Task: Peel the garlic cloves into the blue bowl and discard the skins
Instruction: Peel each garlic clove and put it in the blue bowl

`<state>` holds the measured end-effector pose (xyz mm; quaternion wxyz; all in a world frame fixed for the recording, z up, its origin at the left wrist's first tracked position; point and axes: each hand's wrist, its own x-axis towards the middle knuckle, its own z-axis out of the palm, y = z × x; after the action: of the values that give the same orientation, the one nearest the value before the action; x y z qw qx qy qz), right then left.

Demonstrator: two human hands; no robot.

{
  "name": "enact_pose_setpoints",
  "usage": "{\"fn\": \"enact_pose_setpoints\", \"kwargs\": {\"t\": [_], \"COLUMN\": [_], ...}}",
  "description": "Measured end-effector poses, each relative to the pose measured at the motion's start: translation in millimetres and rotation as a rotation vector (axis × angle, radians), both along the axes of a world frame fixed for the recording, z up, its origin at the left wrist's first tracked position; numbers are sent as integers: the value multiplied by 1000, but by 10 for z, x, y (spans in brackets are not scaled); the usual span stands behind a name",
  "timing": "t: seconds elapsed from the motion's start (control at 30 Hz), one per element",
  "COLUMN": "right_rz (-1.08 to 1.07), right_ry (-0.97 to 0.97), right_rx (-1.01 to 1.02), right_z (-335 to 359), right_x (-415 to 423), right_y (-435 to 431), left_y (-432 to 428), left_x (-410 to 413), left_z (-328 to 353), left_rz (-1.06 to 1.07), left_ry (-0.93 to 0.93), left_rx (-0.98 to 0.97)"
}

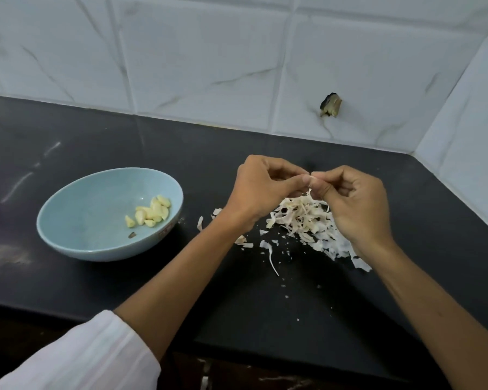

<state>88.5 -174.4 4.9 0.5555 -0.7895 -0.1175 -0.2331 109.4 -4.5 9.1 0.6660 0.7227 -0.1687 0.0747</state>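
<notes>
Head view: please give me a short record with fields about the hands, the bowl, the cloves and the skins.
left hand: pinches a small piece
right hand: pinches the same piece
piece: clove or skin, cannot tell
bowl: blue, on counter, left of hands
cloves: peeled, in bowl
skins: piled on counter below hands

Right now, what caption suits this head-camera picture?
Left hand and right hand pinch a pale garlic piece above papery white skins; peeled cloves lie in a blue bowl.

A white sleeve (76,358) — thin, faintly creased cloth — covers the left arm to the elbow; the right forearm (434,305) is bare.
</notes>
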Motion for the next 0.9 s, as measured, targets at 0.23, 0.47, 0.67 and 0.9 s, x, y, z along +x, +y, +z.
{"fn": "enact_pose_setpoints", "kwargs": {"t": [0.23, 0.47, 0.67, 0.9], "right_rz": [45, 31, 86, 70], "right_ry": [64, 116, 282, 285], "right_rx": [51, 73, 378, 475], "right_z": [-60, -49, -11, -13], "right_x": [-20, -87, -169, -217], "right_y": [35, 81, 118, 112], "left_y": [59, 91, 166, 101], "left_x": [75, 69, 97, 44], "left_z": [-145, -204, -142, -169], "left_rz": [-5, -50, -147, -176], "left_ry": [-158, -297, -175, -58], "left_rx": [36, 48, -135, -187]}}
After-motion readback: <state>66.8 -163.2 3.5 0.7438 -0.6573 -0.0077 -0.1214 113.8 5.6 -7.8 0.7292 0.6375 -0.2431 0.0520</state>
